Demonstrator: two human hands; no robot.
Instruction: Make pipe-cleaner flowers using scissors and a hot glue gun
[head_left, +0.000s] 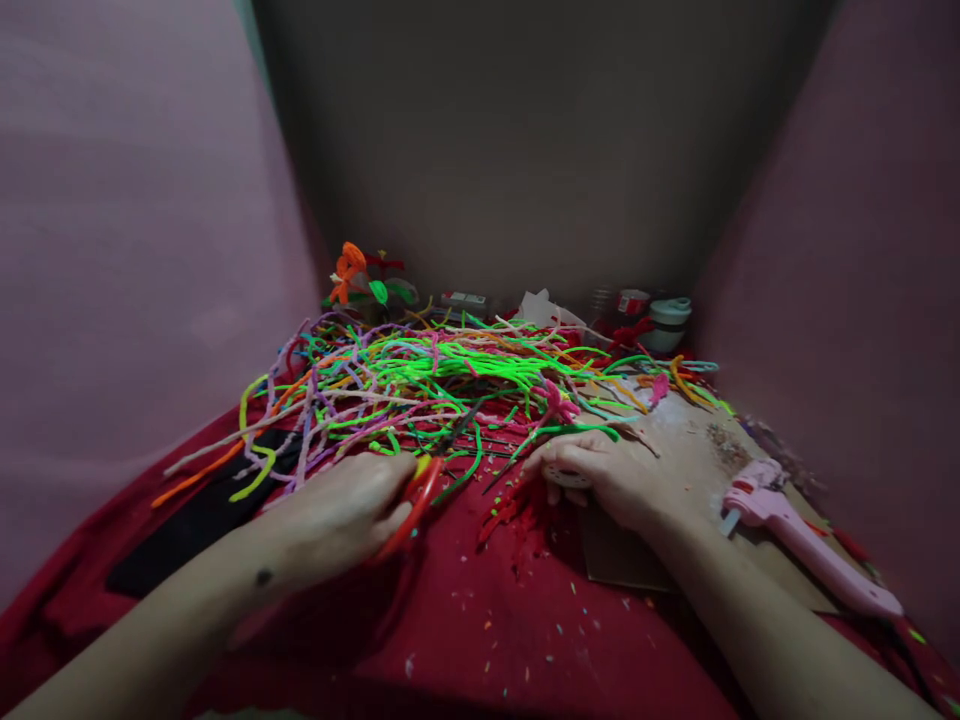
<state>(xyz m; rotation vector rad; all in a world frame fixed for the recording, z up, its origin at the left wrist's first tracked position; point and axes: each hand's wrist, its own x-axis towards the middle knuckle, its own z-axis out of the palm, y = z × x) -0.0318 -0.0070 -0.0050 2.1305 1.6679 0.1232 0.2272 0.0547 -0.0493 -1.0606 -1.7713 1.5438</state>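
My left hand [379, 500] is closed round the orange-red and yellow handles of a pair of scissors [421, 505], their dark blades pointing up toward the pile. Curled fingers of my right hand [592, 470] hold a small white round disc [566, 476], which looks like a spool and is partly hidden by the fingers. Below that hand, red fuzzy pipe cleaners [514, 515] lie bunched on the red cloth [480, 620]. Just beyond it is a pink pipe-cleaner flower [556, 402] with a green stem. A large heap of coloured pipe cleaners [465, 360], many bright green, spreads behind both hands.
At the right, a pink glue gun [806, 540] lies on a cardboard sheet [675, 440]. A dark flat cloth-like piece [180, 530] is at the left. Behind the heap stand an orange flower [349, 268] and a pale lidded container [669, 322]. Small clippings dot the cloth.
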